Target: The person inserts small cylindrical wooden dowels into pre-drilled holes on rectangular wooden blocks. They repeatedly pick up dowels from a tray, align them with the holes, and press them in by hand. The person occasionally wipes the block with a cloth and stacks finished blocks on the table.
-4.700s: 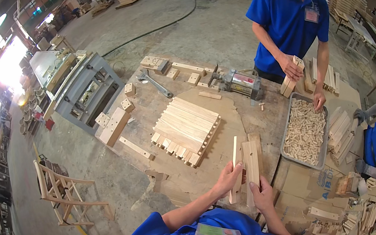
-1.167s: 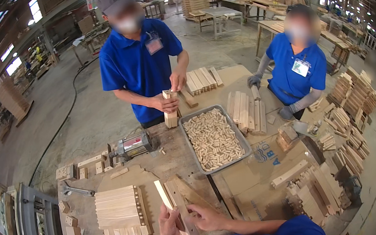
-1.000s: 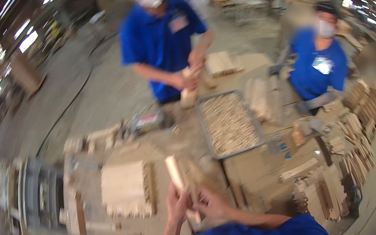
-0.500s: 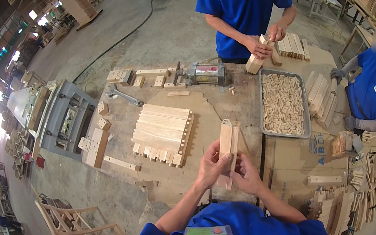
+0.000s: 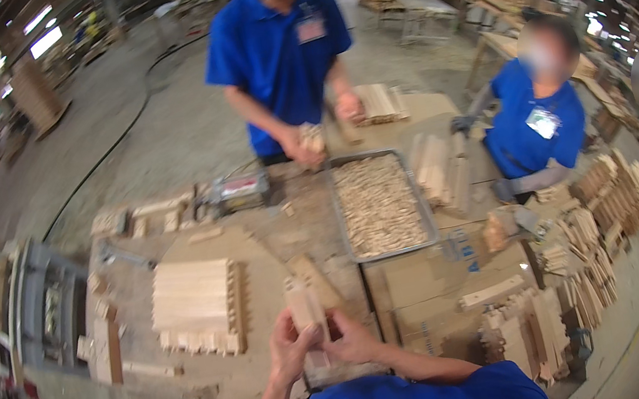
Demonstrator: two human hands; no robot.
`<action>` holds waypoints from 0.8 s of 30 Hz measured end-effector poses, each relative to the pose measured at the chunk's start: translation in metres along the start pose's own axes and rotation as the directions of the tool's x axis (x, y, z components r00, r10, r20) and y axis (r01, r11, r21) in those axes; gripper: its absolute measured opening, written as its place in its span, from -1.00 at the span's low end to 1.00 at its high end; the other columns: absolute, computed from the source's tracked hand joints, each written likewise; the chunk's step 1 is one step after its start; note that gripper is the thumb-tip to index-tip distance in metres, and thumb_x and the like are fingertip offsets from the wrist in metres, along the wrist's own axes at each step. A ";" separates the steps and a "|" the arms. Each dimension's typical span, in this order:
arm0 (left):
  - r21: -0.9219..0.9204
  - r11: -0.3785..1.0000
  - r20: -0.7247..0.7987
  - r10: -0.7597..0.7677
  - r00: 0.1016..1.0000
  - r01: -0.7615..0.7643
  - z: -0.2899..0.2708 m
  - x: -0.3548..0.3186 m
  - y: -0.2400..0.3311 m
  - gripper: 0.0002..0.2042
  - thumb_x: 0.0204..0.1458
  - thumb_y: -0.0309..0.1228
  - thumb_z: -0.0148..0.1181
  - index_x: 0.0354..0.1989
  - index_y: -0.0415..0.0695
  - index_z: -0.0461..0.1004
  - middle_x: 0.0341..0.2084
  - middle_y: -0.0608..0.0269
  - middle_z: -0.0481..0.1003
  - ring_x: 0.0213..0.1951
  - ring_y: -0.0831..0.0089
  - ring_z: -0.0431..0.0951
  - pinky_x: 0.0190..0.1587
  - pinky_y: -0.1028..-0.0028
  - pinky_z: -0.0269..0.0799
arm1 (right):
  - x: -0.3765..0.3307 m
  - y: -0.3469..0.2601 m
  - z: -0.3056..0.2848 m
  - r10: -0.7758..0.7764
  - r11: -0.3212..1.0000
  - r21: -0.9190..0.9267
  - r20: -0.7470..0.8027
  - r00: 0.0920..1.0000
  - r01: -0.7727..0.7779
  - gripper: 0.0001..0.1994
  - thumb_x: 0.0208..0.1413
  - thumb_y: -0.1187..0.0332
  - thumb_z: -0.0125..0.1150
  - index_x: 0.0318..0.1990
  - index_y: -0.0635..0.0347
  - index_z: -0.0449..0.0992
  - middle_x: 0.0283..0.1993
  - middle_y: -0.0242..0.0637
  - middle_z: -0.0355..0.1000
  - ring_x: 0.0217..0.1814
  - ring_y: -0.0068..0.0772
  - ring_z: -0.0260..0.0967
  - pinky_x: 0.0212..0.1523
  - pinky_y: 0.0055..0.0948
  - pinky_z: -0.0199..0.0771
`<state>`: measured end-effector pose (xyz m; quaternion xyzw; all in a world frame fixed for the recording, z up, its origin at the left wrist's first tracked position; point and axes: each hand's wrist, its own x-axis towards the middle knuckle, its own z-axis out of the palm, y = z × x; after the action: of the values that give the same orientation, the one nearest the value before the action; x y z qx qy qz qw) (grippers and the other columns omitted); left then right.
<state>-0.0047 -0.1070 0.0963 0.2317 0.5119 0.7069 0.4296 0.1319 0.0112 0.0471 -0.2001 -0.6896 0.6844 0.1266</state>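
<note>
Near the front of the workbench, between both my hands, a small bundle of pale wooden slats (image 5: 305, 308) points away from me. My left hand (image 5: 287, 349) is closed round its left side, thumb on top. From the right, my right hand (image 5: 351, 339) grips the same slats, its fingers partly hidden behind them. Just beyond, a longer wooden strip (image 5: 314, 278) lies slanting on the bench. To the left rests a neat layer of slats (image 5: 194, 301) set side by side, with notched ends. The picture is slightly smeared by motion.
A grey tray (image 5: 431, 225) full of wooden dowels stands right of centre. A metal cylinder (image 5: 240, 191) and a wrench (image 5: 126, 255) lie at the back left. Two co-workers in blue shirts stand across the bench and at the right. Slat piles (image 5: 528, 334) lie at right.
The whole view has swung to the right, so the bench shows further left. My hands still hold the slats. The co-worker opposite has moved their hands apart, one keeping a wooden piece.
</note>
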 end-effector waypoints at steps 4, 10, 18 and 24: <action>-0.014 0.999 0.046 -0.036 0.998 0.037 0.008 0.001 0.019 -0.50 0.23 -0.49 0.39 0.31 -0.24 0.38 0.05 0.11 0.62 0.08 0.35 0.66 0.16 0.26 0.62 | -0.007 -0.011 -0.010 -0.057 0.983 -0.171 0.013 0.998 0.058 -0.29 0.20 0.34 0.45 0.43 0.28 0.23 0.14 -0.02 0.55 0.12 -0.17 0.62 0.14 -0.18 0.63; 0.007 0.997 0.074 -0.074 0.995 0.074 -0.001 0.004 0.010 -0.52 0.19 -0.48 0.44 0.26 -0.19 0.44 0.02 0.20 0.64 0.05 0.39 0.64 0.15 0.28 0.58 | -0.010 -0.008 -0.011 -0.106 0.984 -0.144 0.021 0.994 0.108 -0.31 0.20 0.34 0.45 0.41 0.30 0.23 0.10 -0.01 0.56 0.14 -0.14 0.62 0.16 -0.17 0.62; 0.011 0.997 0.095 -0.078 0.992 0.077 -0.008 0.003 0.001 -0.58 0.21 -0.52 0.41 0.20 -0.25 0.43 0.03 0.14 0.64 0.04 0.39 0.66 0.13 0.29 0.64 | -0.009 -0.011 -0.013 0.137 0.956 -0.281 0.175 0.975 -0.084 -0.31 0.17 0.19 0.51 0.40 0.12 0.36 0.04 -0.07 0.65 0.08 -0.15 0.66 0.13 -0.20 0.62; 0.089 0.992 0.095 -0.103 0.990 0.094 -0.014 -0.001 0.001 -0.54 0.19 -0.50 0.45 0.21 -0.23 0.40 0.01 0.19 0.61 0.05 0.39 0.65 0.12 0.30 0.64 | -0.007 -0.012 -0.004 0.176 0.928 -0.355 0.139 0.975 -0.117 -0.25 0.12 0.01 0.57 0.37 0.18 0.43 0.12 -0.06 0.65 0.23 -0.04 0.60 0.23 -0.20 0.56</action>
<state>-0.0157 -0.1152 0.0920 0.2590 0.5299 0.6502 0.4789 0.1383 0.0120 0.0596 -0.2117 -0.7898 0.5753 -0.0205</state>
